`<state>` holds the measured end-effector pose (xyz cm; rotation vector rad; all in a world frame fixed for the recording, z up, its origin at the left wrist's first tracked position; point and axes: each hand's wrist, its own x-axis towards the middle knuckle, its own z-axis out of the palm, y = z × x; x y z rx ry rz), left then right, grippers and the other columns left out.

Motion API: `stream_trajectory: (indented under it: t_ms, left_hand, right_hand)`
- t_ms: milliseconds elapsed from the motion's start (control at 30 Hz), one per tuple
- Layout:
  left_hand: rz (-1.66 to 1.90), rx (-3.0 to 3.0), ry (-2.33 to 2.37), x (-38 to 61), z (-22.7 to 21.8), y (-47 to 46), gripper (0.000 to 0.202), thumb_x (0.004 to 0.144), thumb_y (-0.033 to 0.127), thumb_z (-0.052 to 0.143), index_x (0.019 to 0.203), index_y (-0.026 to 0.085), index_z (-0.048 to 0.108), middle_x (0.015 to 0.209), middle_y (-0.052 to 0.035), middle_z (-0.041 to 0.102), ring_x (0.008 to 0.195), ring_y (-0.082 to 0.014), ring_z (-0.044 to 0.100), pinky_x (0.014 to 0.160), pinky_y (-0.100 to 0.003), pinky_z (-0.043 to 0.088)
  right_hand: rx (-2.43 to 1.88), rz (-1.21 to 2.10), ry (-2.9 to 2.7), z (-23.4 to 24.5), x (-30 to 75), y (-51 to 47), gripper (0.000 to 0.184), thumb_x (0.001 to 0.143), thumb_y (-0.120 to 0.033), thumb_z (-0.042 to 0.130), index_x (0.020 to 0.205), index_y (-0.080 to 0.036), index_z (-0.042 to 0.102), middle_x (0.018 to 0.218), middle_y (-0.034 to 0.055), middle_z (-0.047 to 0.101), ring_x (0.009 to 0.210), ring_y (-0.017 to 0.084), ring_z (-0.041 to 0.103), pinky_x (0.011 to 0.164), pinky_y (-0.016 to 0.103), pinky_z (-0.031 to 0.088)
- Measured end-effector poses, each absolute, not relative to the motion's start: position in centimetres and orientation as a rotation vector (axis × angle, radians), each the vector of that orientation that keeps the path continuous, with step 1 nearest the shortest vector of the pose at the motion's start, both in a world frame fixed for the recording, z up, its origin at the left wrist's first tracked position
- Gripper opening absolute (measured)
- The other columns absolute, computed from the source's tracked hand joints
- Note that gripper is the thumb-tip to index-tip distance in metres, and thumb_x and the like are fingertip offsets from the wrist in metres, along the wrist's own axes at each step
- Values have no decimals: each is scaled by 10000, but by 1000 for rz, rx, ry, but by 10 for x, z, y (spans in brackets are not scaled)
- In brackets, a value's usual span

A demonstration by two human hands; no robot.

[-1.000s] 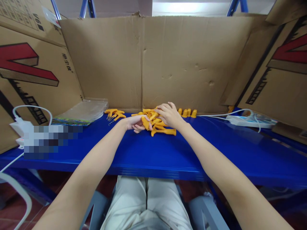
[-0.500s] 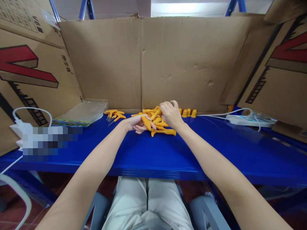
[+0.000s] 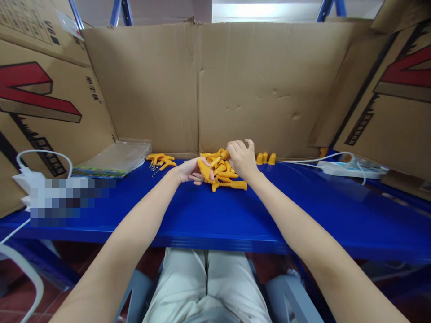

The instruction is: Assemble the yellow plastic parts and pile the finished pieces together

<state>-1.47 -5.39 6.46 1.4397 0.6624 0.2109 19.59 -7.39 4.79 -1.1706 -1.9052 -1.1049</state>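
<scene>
My left hand (image 3: 191, 172) is closed around a yellow plastic part (image 3: 204, 168), holding it at the front left of a pile of yellow plastic parts (image 3: 221, 168). Just to the right, my right hand (image 3: 241, 158) pinches a yellow plastic piece (image 3: 225, 154) by its end; my fingers hide much of it. A long yellow part with a ridged grip (image 3: 232, 184) lies at the pile's front. Left of my hands, several yellow-handled corkscrews (image 3: 162, 161) with metal spirals lie together. Several small yellow cups (image 3: 265, 158) stand in a row to the right.
The blue table (image 3: 215, 215) has cardboard (image 3: 256, 89) standing along its back and boxes on both sides. Clear plastic bags (image 3: 116, 157) lie at the left. A white power strip (image 3: 350, 169) with cables sits at the right, and a white plugged device (image 3: 33, 184) at the far left.
My right hand has shifted slightly right, with its yellow piece drawn a little away from my left hand. The part in my left hand has tilted a little.
</scene>
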Motion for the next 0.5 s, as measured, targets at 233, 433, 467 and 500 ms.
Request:
stream_trajectory:
  t_ms: [233, 433, 467, 500]
  left_hand:
    - [200, 1438, 590, -21, 66, -53, 342, 735, 338, 414, 562, 117, 609, 295, 42, 212, 266, -85, 203, 341, -233, 374]
    - [627, 1352, 595, -22, 69, -58, 248, 712, 287, 484, 632, 105, 632, 341, 53, 281, 281, -67, 241, 351, -217, 350]
    - [758, 1325, 634, -20, 69, -58, 222, 722, 261, 498, 685, 102, 647, 365, 57, 308, 289, -56, 241, 346, -200, 321]
    - [884, 1297, 685, -18, 69, -58, 191, 728, 228, 516, 743, 102, 658, 390, 63, 333, 296, -47, 243, 341, -187, 291]
  right_hand:
    - [-1246, -1054, -1890, 50, 198, -73, 260, 877, -83, 360, 980, -167, 584, 1041, 123, 639, 1000, 243, 502, 1002, 470, 213]
    - [-1615, -735, -1577, 47, 256, -59, 168, 854, -285, 550, 948, -149, 579, 1030, 139, 608, 1003, 279, 506, 902, 468, 326]
    - [-1709, -637, -1482, 45, 268, -56, 203, 839, -331, 584, 936, -154, 586, 1056, 142, 603, 1013, 284, 511, 880, 463, 348]
    - [-1794, -532, -1383, 43, 279, -54, 234, 820, -371, 614, 922, -161, 592, 1068, 140, 601, 1012, 284, 519, 859, 454, 366]
